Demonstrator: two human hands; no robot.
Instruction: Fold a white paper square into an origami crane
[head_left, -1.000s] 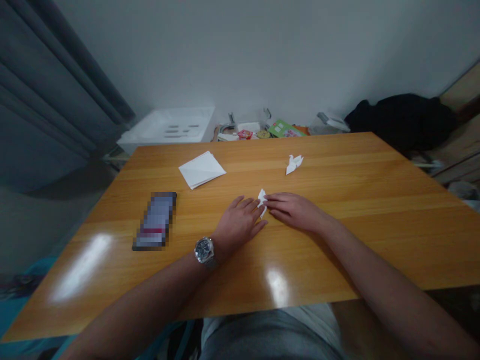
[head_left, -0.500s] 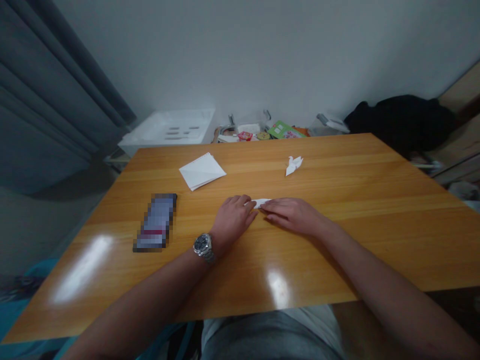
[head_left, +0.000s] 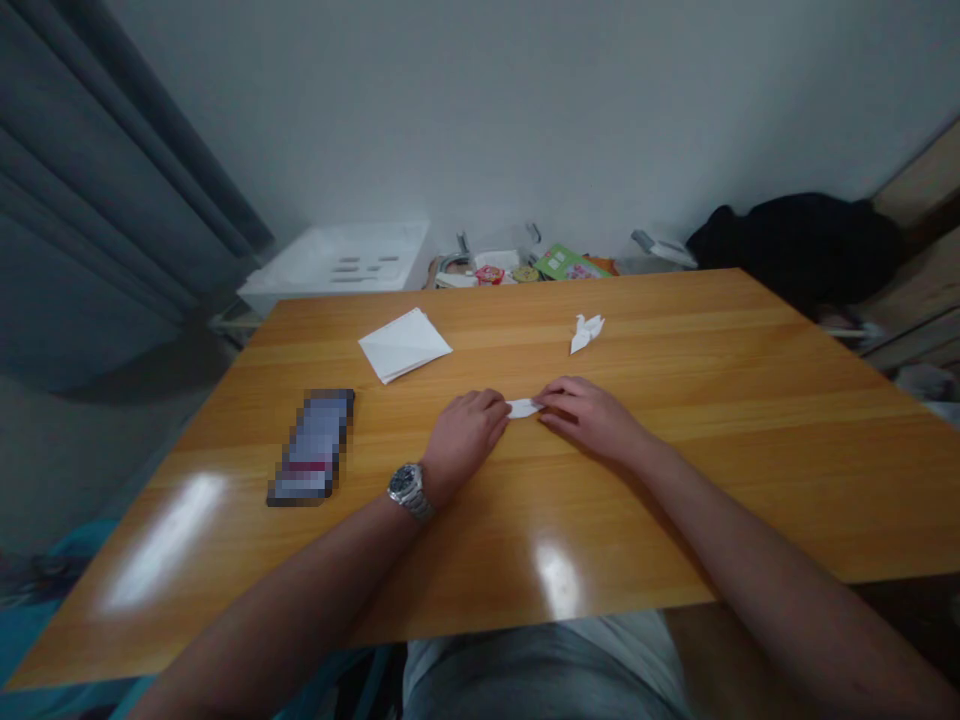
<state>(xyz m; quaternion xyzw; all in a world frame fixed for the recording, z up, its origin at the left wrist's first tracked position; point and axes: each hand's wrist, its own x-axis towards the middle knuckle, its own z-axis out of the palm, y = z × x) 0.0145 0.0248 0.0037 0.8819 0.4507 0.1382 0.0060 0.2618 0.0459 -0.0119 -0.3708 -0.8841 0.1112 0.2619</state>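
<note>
A small folded white paper piece lies flat on the wooden table between my two hands. My left hand, with a metal watch at the wrist, has its fingers curled and pinches the paper's left end. My right hand pinches the right end with bent fingers. Farther back on the table a finished white paper crane rests on its own, apart from both hands.
A stack of white square paper lies at the back left. A phone lies left of my left hand. Behind the table are a white box, small clutter and a black bag. A grey curtain hangs at left.
The paper piece stood upright between my fingertips a second ago and now lies flat. My fingers have curled from flat into pinches at its two ends.
</note>
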